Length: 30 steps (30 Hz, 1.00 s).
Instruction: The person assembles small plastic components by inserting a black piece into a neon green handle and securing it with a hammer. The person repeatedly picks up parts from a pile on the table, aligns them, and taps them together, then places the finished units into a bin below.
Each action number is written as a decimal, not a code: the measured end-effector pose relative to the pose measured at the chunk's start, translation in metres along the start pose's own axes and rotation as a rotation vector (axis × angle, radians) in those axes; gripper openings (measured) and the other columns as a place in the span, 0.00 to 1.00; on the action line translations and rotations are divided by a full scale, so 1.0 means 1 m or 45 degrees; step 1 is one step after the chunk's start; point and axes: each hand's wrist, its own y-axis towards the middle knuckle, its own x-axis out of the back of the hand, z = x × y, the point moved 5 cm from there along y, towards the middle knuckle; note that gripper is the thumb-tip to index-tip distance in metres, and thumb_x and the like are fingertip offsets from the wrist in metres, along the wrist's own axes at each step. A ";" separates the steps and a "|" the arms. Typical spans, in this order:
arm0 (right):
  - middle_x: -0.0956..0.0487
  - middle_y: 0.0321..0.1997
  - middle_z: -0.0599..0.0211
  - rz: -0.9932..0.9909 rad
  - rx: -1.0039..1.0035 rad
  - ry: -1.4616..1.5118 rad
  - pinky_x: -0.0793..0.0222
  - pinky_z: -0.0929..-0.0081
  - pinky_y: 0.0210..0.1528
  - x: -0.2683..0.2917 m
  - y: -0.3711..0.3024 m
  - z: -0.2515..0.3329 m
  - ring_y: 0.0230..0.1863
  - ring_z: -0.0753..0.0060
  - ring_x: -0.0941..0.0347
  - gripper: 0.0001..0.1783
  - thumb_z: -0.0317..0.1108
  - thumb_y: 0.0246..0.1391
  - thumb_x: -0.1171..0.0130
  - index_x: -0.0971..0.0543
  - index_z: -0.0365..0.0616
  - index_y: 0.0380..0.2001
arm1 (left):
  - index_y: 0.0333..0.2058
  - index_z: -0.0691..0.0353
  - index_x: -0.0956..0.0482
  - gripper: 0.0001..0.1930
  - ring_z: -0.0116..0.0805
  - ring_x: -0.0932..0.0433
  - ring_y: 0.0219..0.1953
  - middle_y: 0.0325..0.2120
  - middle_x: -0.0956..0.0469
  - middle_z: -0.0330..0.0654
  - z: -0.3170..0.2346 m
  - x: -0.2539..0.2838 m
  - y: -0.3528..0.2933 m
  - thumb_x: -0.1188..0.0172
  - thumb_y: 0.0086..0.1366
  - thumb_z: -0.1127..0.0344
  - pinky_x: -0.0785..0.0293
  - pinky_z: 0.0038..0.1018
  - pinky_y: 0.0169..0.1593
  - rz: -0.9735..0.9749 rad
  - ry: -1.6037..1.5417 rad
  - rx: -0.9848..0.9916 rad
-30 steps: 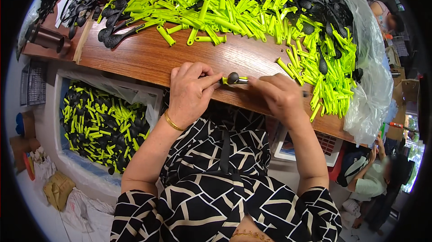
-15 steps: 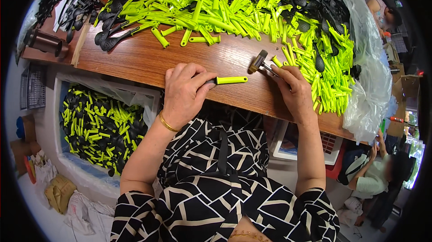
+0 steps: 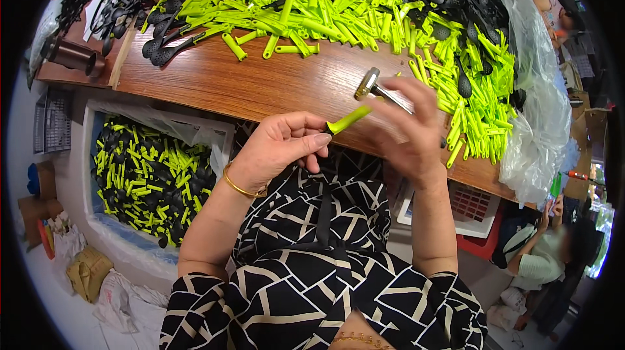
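My left hand (image 3: 290,143) pinches the dark shaft of a kitchen utensil between thumb and fingers. Its lime green handle (image 3: 350,118) points up and to the right; its head is hidden by my hand and cannot be made out. My right hand (image 3: 413,125) is blurred by motion, with its fingers apart, just right of the handle's tip. Under and beside those fingers lies a small hammer (image 3: 367,83) on the tabletop, its metal shaft running beneath the hand.
Loose lime green handles (image 3: 325,15) and black slotted spoons (image 3: 170,51) are heaped across the wooden table (image 3: 215,83). Clear plastic sheeting (image 3: 537,116) borders the right side. Below left stands a white bin (image 3: 91,174) of green-handled utensils. Other people (image 3: 547,252) sit at right.
My right hand has let go of the hammer and moved left toward the green handle. My left hand has come nearer to me, tilting the utensil so its handle points upward.
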 end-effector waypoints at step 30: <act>0.17 0.35 0.80 0.337 0.249 0.148 0.31 0.55 0.62 -0.059 -0.030 0.024 0.43 0.71 0.21 0.13 0.39 0.49 0.25 0.14 0.55 0.39 | 0.59 0.68 0.22 0.14 0.20 0.23 0.33 0.36 0.16 0.40 0.031 0.011 -0.034 0.46 0.80 0.69 0.26 0.17 0.39 -0.048 0.446 -0.035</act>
